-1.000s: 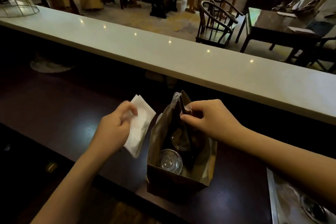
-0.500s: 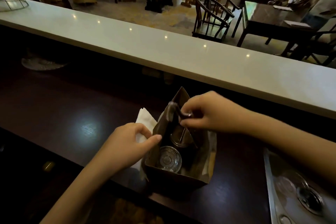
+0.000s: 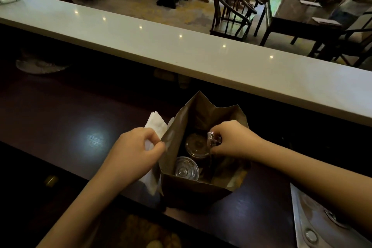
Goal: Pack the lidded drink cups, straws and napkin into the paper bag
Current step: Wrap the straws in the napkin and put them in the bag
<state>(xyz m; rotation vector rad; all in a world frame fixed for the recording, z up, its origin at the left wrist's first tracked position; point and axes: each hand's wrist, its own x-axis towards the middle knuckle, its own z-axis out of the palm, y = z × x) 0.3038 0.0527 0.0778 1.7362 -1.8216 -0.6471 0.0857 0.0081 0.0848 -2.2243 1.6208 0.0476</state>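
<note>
Since a moment ago my right hand [image 3: 231, 140] has dropped from the bag's raised flap down into its mouth, and my left hand [image 3: 136, 153] has closed on the left rim, with the napkin [image 3: 156, 127] now pinned against the outside of the bag [image 3: 193, 191].

My right fingers are pinched on the wrapped straws [image 3: 212, 140], which point down beside the far cup [image 3: 196, 145]; the near cup [image 3: 186, 169] stands just in front of it, and both sit lidded inside the bag. My left hand is clamped on the napkin and the rim together, which keeps the mouth spread.

I think the straws should slide down the right wall, clear of the lids, and be let go only once they lean there. After that the napkin has to come over the rim, so I should ease my left grip without letting the paper fold inward. Thin paper will buckle if I pull hard.

I work on a dark polished counter [image 3: 70, 119] that reflects a light. Behind the bag runs a pale raised ledge [image 3: 181, 50]. Beyond it the room holds wooden chairs [image 3: 231, 16] and dark tables. A metal tray [image 3: 314, 223] lies at my right.
</note>
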